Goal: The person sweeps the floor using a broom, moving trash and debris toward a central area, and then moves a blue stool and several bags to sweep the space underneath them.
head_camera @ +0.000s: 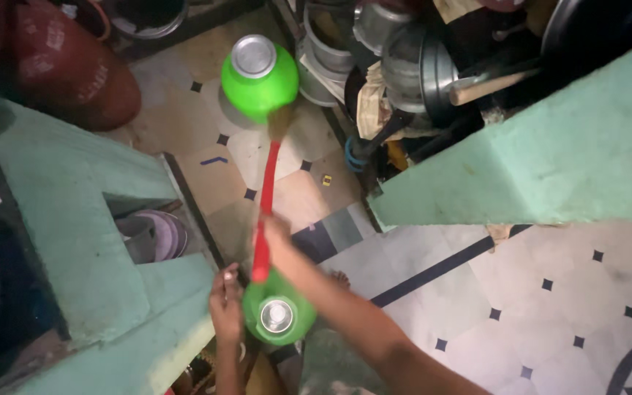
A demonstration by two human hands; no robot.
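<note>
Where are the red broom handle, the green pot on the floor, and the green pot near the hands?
Red broom handle (265, 212), head view, middle of the shaft.
Far green pot (272, 91), head view, its green side.
Near green pot (295, 329), head view, green shoulder by the lid.

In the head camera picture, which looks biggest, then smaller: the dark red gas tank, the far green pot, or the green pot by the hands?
1. Dark red gas tank
2. Far green pot
3. Green pot by the hands

The two pots may match; distance differs.
</note>
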